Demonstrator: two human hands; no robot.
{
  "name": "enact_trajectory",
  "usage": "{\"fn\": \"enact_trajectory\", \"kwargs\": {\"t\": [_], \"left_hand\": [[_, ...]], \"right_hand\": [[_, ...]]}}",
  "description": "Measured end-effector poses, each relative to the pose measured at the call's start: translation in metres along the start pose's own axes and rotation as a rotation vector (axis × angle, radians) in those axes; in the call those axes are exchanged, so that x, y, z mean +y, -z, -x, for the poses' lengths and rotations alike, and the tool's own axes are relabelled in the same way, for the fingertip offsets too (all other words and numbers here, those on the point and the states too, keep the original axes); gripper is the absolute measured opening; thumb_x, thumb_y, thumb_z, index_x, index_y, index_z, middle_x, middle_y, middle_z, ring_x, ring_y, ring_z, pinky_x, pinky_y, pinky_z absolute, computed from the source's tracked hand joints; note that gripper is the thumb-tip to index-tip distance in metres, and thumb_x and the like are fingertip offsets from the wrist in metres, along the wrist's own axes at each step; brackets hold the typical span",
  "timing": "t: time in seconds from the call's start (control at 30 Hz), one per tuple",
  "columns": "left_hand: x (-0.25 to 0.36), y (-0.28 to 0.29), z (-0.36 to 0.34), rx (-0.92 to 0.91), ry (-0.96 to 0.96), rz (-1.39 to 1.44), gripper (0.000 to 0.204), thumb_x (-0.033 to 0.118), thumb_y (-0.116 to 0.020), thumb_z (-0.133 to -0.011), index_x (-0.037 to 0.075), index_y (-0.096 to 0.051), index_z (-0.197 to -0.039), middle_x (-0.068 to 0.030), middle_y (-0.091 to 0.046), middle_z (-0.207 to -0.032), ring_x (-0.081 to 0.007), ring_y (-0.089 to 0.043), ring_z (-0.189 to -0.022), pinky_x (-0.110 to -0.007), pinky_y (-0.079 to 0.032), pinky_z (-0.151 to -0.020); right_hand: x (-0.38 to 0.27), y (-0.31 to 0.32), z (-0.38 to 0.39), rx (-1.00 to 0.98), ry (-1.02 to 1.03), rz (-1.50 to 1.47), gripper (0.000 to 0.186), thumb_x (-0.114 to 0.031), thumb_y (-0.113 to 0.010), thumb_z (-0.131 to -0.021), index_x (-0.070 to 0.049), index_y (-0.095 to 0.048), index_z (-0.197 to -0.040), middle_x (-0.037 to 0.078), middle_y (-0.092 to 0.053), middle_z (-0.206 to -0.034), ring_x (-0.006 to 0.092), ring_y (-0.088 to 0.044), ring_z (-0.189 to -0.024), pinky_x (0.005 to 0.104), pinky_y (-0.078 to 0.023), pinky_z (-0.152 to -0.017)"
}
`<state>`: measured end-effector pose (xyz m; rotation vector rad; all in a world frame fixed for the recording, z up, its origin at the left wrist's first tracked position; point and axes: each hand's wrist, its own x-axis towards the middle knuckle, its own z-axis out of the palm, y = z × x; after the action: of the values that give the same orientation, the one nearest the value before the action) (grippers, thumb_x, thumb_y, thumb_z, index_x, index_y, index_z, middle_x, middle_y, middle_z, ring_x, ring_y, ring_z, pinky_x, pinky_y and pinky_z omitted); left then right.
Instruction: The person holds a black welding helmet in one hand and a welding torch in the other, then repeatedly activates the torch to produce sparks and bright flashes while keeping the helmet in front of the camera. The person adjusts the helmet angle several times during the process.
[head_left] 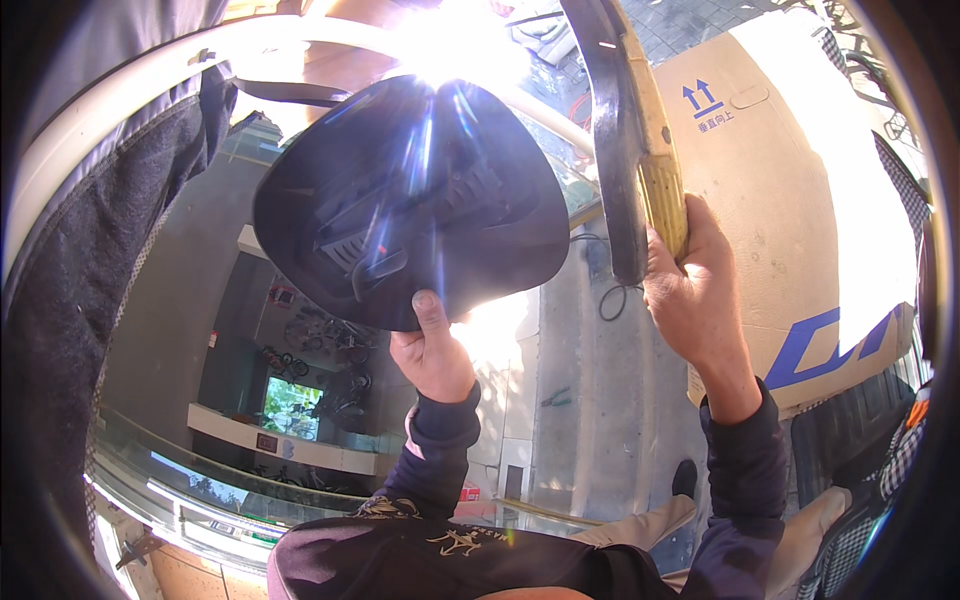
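My left hand (pixel 432 352) holds up a dark welding mask (pixel 410 205) by its lower edge, thumb pressed on the rim. A very bright glare flares at the mask's top. My right hand (pixel 692 290) grips a yellow handle (pixel 662 170) with a curved black metal bar (pixel 618 150) beside it, raised to the right of the mask. Both arms wear dark sleeves.
A large cardboard box (pixel 780 200) stands at the right. A dark padded edge with a pale curved tube (pixel 120 110) fills the left. Below lie a concrete floor (pixel 600 400) with cables, a glass surface (pixel 200 470) with reflections, and my knees and a shoe.
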<state>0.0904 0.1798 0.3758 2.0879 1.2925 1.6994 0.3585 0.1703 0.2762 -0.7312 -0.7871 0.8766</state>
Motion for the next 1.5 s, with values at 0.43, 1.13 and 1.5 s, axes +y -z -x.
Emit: {"fn": "enact_trajectory", "kwargs": {"t": [0.43, 1.13, 1.5], "left_hand": [[0.001, 0.002, 0.002, -0.103, -0.043, 0.120, 0.055, 0.046, -0.072, -0.115, -0.004, -0.071, -0.137, -0.0094, -0.081, -0.112, -0.0157, -0.073, -0.088, -0.030, -0.056, -0.077], [-0.005, -0.001, 0.000, -0.057, -0.091, 0.033, 0.046, 0.045, -0.067, -0.117, 0.000, -0.072, -0.126, -0.0108, -0.081, -0.106, -0.0173, -0.072, -0.077, -0.032, -0.056, -0.067], [-0.004, -0.003, 0.001, -0.046, -0.074, 0.030, 0.046, 0.046, -0.067, -0.117, 0.000, -0.072, -0.124, -0.0100, -0.080, -0.103, -0.0163, -0.070, -0.076, -0.031, -0.055, -0.068]], "right_hand": [[-0.011, 0.003, 0.008, 0.042, -0.118, -0.089, 0.032, -0.020, -0.073, -0.112, 0.005, -0.065, -0.130, 0.006, -0.068, -0.087, 0.0089, -0.061, -0.077, 0.0308, -0.052, -0.068], [-0.012, 0.002, 0.003, 0.020, -0.086, 0.034, 0.032, -0.018, -0.068, -0.115, 0.005, -0.064, -0.138, 0.004, -0.066, -0.097, 0.0071, -0.060, -0.078, 0.0279, -0.051, -0.067], [-0.011, 0.004, 0.003, -0.002, -0.100, 0.042, 0.030, -0.018, -0.068, -0.115, 0.004, -0.065, -0.134, 0.005, -0.066, -0.096, 0.0093, -0.061, -0.081, 0.0302, -0.053, -0.071]]}}
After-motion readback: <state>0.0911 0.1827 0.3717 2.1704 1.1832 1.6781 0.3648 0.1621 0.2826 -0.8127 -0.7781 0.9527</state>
